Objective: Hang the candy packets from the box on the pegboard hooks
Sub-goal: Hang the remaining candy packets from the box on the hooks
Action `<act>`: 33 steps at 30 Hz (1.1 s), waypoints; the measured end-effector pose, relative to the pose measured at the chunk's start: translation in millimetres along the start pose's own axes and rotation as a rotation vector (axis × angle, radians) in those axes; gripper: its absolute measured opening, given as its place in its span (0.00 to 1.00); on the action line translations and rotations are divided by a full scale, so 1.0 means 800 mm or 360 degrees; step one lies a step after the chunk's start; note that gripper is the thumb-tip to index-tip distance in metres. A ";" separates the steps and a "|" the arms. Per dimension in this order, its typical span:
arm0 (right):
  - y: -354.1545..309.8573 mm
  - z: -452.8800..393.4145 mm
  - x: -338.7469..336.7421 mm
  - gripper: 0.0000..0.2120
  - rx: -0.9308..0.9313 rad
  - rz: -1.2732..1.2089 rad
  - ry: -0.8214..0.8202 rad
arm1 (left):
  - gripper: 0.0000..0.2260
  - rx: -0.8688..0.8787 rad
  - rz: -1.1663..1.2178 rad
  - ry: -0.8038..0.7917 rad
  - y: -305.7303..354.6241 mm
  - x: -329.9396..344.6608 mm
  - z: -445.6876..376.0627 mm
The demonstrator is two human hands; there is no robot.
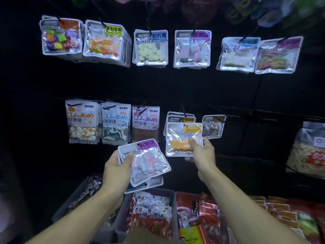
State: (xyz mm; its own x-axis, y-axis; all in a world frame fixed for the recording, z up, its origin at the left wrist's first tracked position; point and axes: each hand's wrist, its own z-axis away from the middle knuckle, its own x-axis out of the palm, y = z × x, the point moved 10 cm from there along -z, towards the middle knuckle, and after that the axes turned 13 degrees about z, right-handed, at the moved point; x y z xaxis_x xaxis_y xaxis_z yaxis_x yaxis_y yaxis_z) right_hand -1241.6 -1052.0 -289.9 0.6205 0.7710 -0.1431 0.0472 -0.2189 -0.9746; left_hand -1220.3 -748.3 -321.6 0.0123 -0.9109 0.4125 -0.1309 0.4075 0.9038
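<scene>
Orange-candy packet [182,140] pinched in raised right hand [202,152] fingers; left hand [117,169] fingers clasping pink-candy packets [146,162].

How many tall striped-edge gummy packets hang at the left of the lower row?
3, side by side: egg packet, blue packet, purple packet. More may hang hidden behind each.

Black pegboard [175,85], two rows of hooks.
Upper row: six stacks of candy packets [151,48]; lower row: five stacks hanging.
</scene>
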 end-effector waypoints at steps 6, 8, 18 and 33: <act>0.018 -0.015 0.003 0.20 0.0083 -0.0021 0.0077 | 0.07 -0.0038 0.0001 -0.0020 -0.009 0.003 -0.003; 0.019 -0.017 0.003 0.15 0.0074 -0.0022 0.0077 | 0.07 -0.0046 0.0013 -0.0028 -0.013 0.004 -0.002; 0.016 -0.034 0.012 0.13 0.0052 -0.0019 0.0074 | 0.08 -0.0061 0.0043 -0.0145 -0.033 0.021 -0.002; 0.034 -0.066 0.017 0.05 0.0103 -0.0022 0.0109 | 0.09 -0.0145 0.0281 -0.0292 -0.080 0.030 -0.021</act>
State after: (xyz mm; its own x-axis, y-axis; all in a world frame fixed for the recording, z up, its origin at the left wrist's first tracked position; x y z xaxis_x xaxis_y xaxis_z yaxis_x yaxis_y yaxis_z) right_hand -1190.8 -1079.0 -309.5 0.6725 0.7304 -0.1196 0.0069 -0.1678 -0.9858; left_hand -1194.7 -795.3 -367.2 -0.1836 -0.8184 0.5445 -0.0250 0.5576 0.8297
